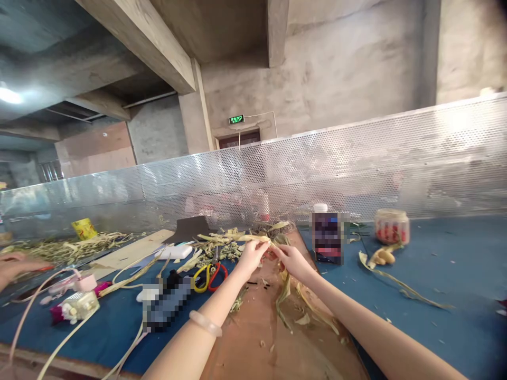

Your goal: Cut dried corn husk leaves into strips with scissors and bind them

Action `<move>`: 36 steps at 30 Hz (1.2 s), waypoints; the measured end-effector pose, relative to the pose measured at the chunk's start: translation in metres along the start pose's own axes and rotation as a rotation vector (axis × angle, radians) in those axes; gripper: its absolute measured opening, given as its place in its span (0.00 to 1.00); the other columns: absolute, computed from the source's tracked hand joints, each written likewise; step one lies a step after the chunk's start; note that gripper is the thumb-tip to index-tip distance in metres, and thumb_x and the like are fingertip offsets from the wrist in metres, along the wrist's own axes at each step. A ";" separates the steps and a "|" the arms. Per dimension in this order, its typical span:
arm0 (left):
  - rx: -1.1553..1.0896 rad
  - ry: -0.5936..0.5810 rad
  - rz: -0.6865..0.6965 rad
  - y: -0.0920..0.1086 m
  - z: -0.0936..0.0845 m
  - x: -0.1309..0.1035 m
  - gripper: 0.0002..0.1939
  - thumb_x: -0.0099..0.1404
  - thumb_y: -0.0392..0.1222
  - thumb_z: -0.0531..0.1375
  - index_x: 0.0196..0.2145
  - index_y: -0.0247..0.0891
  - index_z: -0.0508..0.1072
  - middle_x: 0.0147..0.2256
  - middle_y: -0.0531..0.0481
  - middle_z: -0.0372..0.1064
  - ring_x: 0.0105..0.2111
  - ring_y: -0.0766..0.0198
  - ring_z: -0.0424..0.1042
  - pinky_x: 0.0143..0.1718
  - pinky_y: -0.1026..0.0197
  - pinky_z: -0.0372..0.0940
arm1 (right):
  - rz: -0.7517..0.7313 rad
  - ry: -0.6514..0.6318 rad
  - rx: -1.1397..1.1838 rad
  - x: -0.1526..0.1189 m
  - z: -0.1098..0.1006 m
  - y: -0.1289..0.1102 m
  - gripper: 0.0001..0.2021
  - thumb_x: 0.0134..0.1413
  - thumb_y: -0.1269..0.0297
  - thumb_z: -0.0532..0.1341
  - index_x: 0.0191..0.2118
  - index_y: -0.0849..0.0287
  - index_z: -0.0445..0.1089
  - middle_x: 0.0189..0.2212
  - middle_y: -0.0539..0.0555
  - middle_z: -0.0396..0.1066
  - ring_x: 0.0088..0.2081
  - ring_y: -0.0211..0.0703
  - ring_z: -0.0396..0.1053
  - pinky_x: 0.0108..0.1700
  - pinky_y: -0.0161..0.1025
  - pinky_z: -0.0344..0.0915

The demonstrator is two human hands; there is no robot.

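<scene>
My left hand (pixel 255 256) and my right hand (pixel 292 259) meet close together near the middle of the view. Both are closed, fingertips pinching a pale dried plant stalk (pixel 241 236) that runs off to the left. Dry, curled leaves (pixel 283 295) hang or lie below my right hand; whether they belong to the held stalk I cannot tell. Under both hands is a brown board (pixel 253 338) strewn with leaf scraps. Left of my left hand lie scissors (pixel 209 275) with one yellow and one red handle, beside a heap of dried plant pieces (pixel 216 245).
A jar (pixel 392 227) and a dried plant with a long stem (pixel 412 293) rest on the blue tabletop (pixel 447 253). A pixelated upright object (pixel 328 237) stands right of the board. Cables (pixel 67 335) cross the left side, near another person's hand (pixel 19 264). Behind runs a perforated metal screen (pixel 297 174).
</scene>
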State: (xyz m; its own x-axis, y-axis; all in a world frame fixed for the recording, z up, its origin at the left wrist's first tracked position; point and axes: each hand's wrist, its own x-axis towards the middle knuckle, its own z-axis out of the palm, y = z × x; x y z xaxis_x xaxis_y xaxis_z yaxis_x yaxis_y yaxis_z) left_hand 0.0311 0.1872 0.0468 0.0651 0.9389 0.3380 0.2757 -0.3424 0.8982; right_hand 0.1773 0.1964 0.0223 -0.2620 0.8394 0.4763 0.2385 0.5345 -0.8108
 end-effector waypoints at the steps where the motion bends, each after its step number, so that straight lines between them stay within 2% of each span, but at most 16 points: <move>1: 0.007 0.008 0.012 -0.001 0.000 0.001 0.12 0.60 0.47 0.57 0.33 0.35 0.72 0.29 0.47 0.73 0.26 0.64 0.71 0.21 0.66 0.58 | -0.018 -0.009 -0.002 -0.001 0.001 -0.001 0.19 0.54 0.51 0.53 0.25 0.62 0.69 0.21 0.51 0.70 0.21 0.35 0.62 0.23 0.31 0.57; 6: 0.063 0.044 0.049 -0.004 -0.002 0.003 0.10 0.59 0.45 0.57 0.30 0.35 0.71 0.25 0.49 0.71 0.24 0.65 0.68 0.21 0.66 0.57 | -0.036 0.023 0.008 -0.002 -0.001 -0.001 0.15 0.52 0.54 0.56 0.30 0.62 0.71 0.25 0.51 0.69 0.23 0.35 0.62 0.24 0.31 0.57; 8: 0.088 0.043 0.063 -0.004 -0.003 0.002 0.09 0.59 0.44 0.57 0.28 0.35 0.70 0.23 0.51 0.69 0.23 0.66 0.66 0.22 0.66 0.56 | -0.018 0.020 0.026 -0.001 -0.003 0.001 0.14 0.52 0.56 0.55 0.28 0.62 0.70 0.22 0.50 0.68 0.21 0.34 0.60 0.23 0.30 0.56; 10: 0.107 0.034 0.074 -0.003 -0.004 0.001 0.09 0.60 0.45 0.57 0.29 0.36 0.70 0.22 0.52 0.68 0.21 0.66 0.64 0.22 0.66 0.56 | 0.012 -0.019 0.055 0.001 -0.003 0.002 0.15 0.53 0.57 0.54 0.24 0.62 0.68 0.16 0.48 0.63 0.18 0.33 0.58 0.20 0.30 0.54; 12: 0.120 0.026 0.076 -0.003 -0.005 0.001 0.10 0.60 0.46 0.57 0.30 0.36 0.71 0.23 0.52 0.68 0.21 0.66 0.63 0.22 0.66 0.56 | 0.048 -0.071 0.099 0.001 -0.004 0.003 0.17 0.54 0.56 0.52 0.23 0.62 0.68 0.14 0.47 0.63 0.15 0.32 0.56 0.17 0.29 0.52; 15: 0.138 0.020 0.066 -0.004 -0.006 0.003 0.12 0.61 0.48 0.56 0.32 0.36 0.71 0.25 0.51 0.69 0.23 0.65 0.65 0.23 0.66 0.57 | 0.083 -0.141 0.178 0.002 -0.003 0.003 0.17 0.54 0.54 0.52 0.27 0.62 0.68 0.20 0.50 0.68 0.15 0.31 0.58 0.15 0.28 0.53; 18: 0.167 0.007 0.050 -0.005 -0.006 0.004 0.15 0.62 0.51 0.53 0.32 0.36 0.70 0.25 0.50 0.69 0.24 0.65 0.66 0.24 0.66 0.59 | 0.095 -0.191 0.237 0.001 -0.003 0.003 0.17 0.53 0.52 0.55 0.26 0.62 0.68 0.22 0.51 0.70 0.17 0.31 0.61 0.16 0.28 0.56; 24: 0.294 -0.046 0.081 -0.002 0.000 -0.004 0.17 0.62 0.55 0.52 0.29 0.38 0.69 0.21 0.53 0.68 0.21 0.65 0.64 0.23 0.65 0.58 | 0.103 -0.149 0.273 -0.002 0.000 0.001 0.13 0.53 0.58 0.55 0.26 0.61 0.66 0.19 0.48 0.67 0.17 0.30 0.59 0.16 0.27 0.56; 27: 0.381 0.009 0.135 -0.001 0.003 -0.006 0.16 0.63 0.51 0.52 0.25 0.39 0.69 0.20 0.52 0.67 0.23 0.63 0.65 0.28 0.64 0.57 | 0.100 -0.177 0.284 -0.003 0.003 -0.002 0.11 0.53 0.59 0.55 0.26 0.61 0.65 0.23 0.49 0.69 0.18 0.30 0.62 0.16 0.27 0.58; 32: 0.496 0.114 0.174 -0.001 0.003 -0.007 0.15 0.63 0.48 0.53 0.22 0.40 0.68 0.19 0.49 0.65 0.27 0.58 0.68 0.32 0.62 0.57 | 0.117 -0.229 0.290 -0.005 0.008 -0.005 0.08 0.53 0.60 0.55 0.28 0.59 0.63 0.17 0.44 0.62 0.16 0.31 0.62 0.14 0.27 0.57; 36: 0.518 0.139 0.181 -0.001 0.002 -0.007 0.16 0.63 0.48 0.54 0.19 0.41 0.66 0.20 0.48 0.65 0.30 0.56 0.69 0.33 0.61 0.56 | 0.122 -0.258 0.285 -0.005 0.007 -0.005 0.10 0.53 0.60 0.55 0.25 0.58 0.61 0.18 0.44 0.62 0.16 0.30 0.63 0.14 0.27 0.56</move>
State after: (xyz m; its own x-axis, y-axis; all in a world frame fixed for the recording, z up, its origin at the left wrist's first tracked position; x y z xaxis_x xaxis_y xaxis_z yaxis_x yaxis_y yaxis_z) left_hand 0.0326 0.1808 0.0424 0.0375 0.8413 0.5393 0.7088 -0.4028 0.5792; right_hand 0.1712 0.1887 0.0210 -0.4824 0.8231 0.2996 0.0228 0.3537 -0.9351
